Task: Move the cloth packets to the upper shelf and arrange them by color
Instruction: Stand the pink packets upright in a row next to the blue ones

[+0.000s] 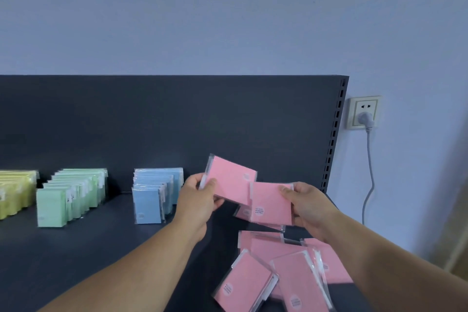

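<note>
Left hand (200, 200) pinches a pink packet (231, 180) by its left edge, thumb on the front & fingers curled behind, the packet tilted. Right hand (309, 208) grips a second pink packet (271, 204) by its right edge in the same way. The two overlap a little at the inner corners, both lifted above the shelf (101, 248). Prob. held by the outer edges so the faces stay visible & the pair can be squared up before being stood on end.

The other pinks lie in a loose heap (278, 268) at the shelf's front right, flat & crossed over each other, w/ one more lying just under the right hand's packet. To the left, three colours stand upright in tidy front-to-back rows toward the back panel (177, 121): yellow row (15, 192) far left, green row (71, 197) next, blue row (154, 192) nearest the hands. The bare stretch btwn blue & the heap looks like the spot meant for pink.

Judging by this, pink is the last colour & not yet in line. The plastic sleeves look slick, so packets may slide, esp. if several are grabbed at once.

Wall socket (363, 113) w/ a plug sits off right, apart from the shelf
</note>
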A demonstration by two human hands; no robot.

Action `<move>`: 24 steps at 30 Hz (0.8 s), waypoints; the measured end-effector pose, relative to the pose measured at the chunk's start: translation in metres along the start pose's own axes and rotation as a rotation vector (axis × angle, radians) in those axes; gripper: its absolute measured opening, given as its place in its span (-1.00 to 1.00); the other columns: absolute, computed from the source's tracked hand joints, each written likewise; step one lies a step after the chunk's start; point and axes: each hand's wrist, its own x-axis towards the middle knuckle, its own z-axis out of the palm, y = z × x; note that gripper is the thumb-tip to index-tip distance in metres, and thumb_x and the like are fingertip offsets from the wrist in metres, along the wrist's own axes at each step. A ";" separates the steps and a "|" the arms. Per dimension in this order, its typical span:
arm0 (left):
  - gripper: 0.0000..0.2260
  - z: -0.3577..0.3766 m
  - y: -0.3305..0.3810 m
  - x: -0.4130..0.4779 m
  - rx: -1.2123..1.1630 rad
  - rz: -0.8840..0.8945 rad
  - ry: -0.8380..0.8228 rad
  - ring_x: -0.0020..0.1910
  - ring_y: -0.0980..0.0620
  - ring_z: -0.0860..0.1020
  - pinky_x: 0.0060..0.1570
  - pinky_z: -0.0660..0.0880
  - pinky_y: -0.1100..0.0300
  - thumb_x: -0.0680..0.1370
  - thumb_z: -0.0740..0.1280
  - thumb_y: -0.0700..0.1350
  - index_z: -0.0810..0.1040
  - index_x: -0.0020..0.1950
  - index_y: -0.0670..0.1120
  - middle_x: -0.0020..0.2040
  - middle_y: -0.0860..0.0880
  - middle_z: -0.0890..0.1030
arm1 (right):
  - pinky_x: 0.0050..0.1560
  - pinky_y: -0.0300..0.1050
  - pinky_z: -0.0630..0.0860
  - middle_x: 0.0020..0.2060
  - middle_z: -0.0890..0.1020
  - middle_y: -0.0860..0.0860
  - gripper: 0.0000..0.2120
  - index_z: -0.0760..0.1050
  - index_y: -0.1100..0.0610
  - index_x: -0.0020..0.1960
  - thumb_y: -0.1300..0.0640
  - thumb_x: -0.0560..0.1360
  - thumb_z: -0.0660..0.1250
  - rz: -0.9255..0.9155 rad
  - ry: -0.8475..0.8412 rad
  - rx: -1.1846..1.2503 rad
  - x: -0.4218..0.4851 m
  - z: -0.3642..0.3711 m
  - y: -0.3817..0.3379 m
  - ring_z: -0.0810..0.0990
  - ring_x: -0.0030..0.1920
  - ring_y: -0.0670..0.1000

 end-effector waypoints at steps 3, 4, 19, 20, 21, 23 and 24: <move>-0.91 -0.003 0.004 0.002 -0.079 -0.009 0.100 0.00 0.01 0.62 -0.27 0.53 0.26 0.61 0.26 -0.17 0.45 0.04 0.03 0.00 -0.01 0.62 | 0.02 0.09 0.64 -0.05 0.65 0.09 -0.91 0.48 0.06 0.03 0.07 0.59 0.23 0.024 0.119 -0.132 0.007 -0.010 0.009 0.64 -0.01 0.12; -0.90 -0.004 0.003 0.003 -0.093 -0.020 0.112 -0.03 0.03 0.62 -0.29 0.52 0.26 0.61 0.25 -0.16 0.44 -0.01 0.05 -0.03 0.00 0.62 | 0.06 0.08 0.61 -0.05 0.63 0.07 -0.90 0.47 0.06 0.03 0.07 0.58 0.22 0.026 0.160 -0.204 0.010 -0.014 0.011 0.62 -0.01 0.12; -0.85 0.005 -0.010 0.014 0.169 -0.043 0.145 -0.16 -0.01 0.49 -0.27 0.39 0.15 0.61 0.20 -0.06 0.46 0.13 -0.05 -0.04 -0.05 0.55 | 0.38 -0.02 0.35 0.39 0.44 -0.05 -0.35 0.28 -0.03 0.48 -0.18 0.47 0.37 -0.071 -0.070 -1.029 0.019 0.000 0.001 0.43 0.35 0.04; -0.85 0.006 -0.011 0.016 0.169 -0.052 0.139 -0.15 0.00 0.49 -0.27 0.38 0.16 0.61 0.19 -0.07 0.46 0.14 -0.06 -0.03 -0.06 0.55 | 0.40 0.00 0.32 0.41 0.42 -0.06 -0.30 0.24 -0.02 0.50 -0.17 0.45 0.39 -0.068 -0.104 -1.055 0.021 0.003 0.002 0.40 0.38 0.04; -0.86 0.007 -0.011 0.018 0.171 -0.064 0.132 -0.15 0.01 0.49 -0.27 0.38 0.16 0.61 0.18 -0.09 0.46 0.13 -0.06 -0.03 -0.06 0.55 | 0.42 0.00 0.29 0.42 0.40 -0.06 -0.25 0.21 -0.01 0.52 -0.18 0.43 0.41 -0.067 -0.128 -1.084 0.024 0.006 0.003 0.38 0.40 0.04; -0.87 0.010 -0.012 0.020 0.141 -0.119 0.103 -0.16 0.00 0.52 -0.28 0.40 0.17 0.62 0.18 -0.12 0.48 0.08 -0.10 -0.05 -0.07 0.58 | 0.42 0.01 0.29 0.43 0.38 -0.07 -0.16 0.18 0.00 0.53 -0.18 0.38 0.46 -0.067 -0.142 -1.105 0.030 0.009 0.006 0.37 0.40 0.04; -0.89 0.011 -0.012 0.021 0.093 -0.165 0.084 -0.19 0.00 0.54 -0.30 0.42 0.17 0.62 0.19 -0.14 0.49 0.03 -0.13 -0.09 -0.08 0.59 | 0.41 0.01 0.30 0.44 0.38 -0.05 -0.12 0.17 0.01 0.53 -0.18 0.35 0.50 -0.062 -0.143 -1.093 0.032 0.010 0.006 0.38 0.40 0.04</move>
